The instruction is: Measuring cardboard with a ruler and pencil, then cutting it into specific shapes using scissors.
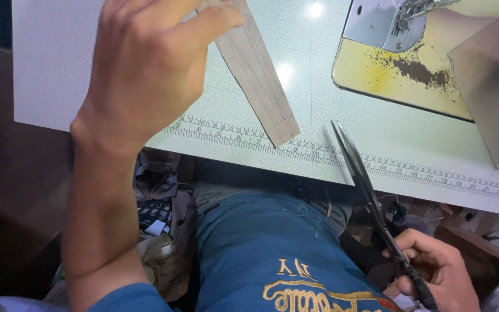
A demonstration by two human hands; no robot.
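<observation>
Upper left, left hand (145, 63) pinches a tan fabric strip (258, 72) on the white table (53, 69); lower right, right hand (440, 271) grips closed scissors (368, 190).

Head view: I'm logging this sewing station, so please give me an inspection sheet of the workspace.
Surface: pale textured table with a printed ruler strip along its near edge.
Job's things: tan fabric strip lying flat; long dark scissors, blades shut, tips over the table.
Clutter: fabric scraps below the table.
Grippers: left hand pinches the strip's far end; right hand grips the scissor handles.
Cables: nothing seen.
Surroundings: sewing machine's stained yellowish bed, metal plate.
</observation>
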